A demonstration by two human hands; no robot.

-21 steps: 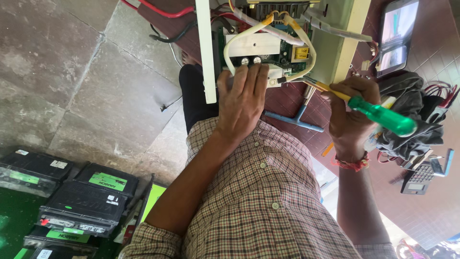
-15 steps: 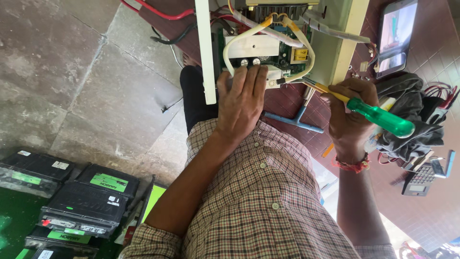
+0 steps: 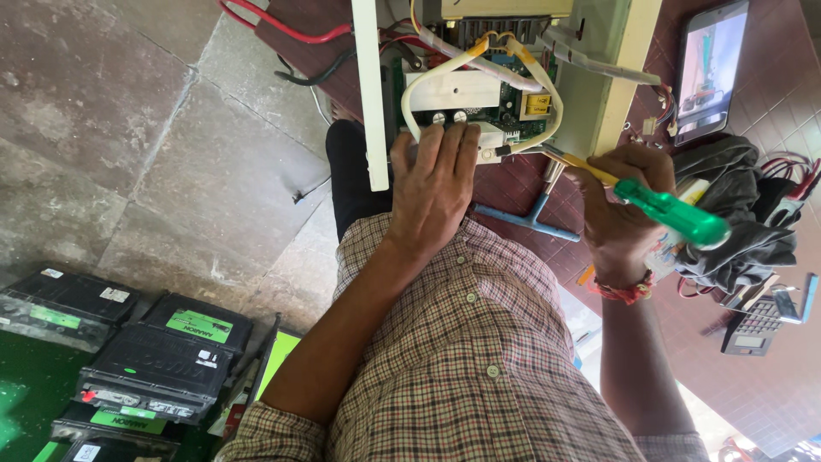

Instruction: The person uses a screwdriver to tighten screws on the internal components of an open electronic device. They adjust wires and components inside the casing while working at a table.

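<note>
Checked shirt point(image 3: 479, 359) w/ buttons — red wrist thread point(image 3: 623, 289).

screwdriver point(image 3: 671, 212) tip nearer circuit board point(image 3: 479, 98)

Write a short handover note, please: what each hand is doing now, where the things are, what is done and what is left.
Left hand: flat on the green circuit board inside the open white casing.
Right hand: gripping a green-handled screwdriver, tip at the board's right edge.
Done: casing is open, board exposed.
Left: the work at the board's edge; wires still attached.
Nearby: phone, black batteries on the floor.
</note>
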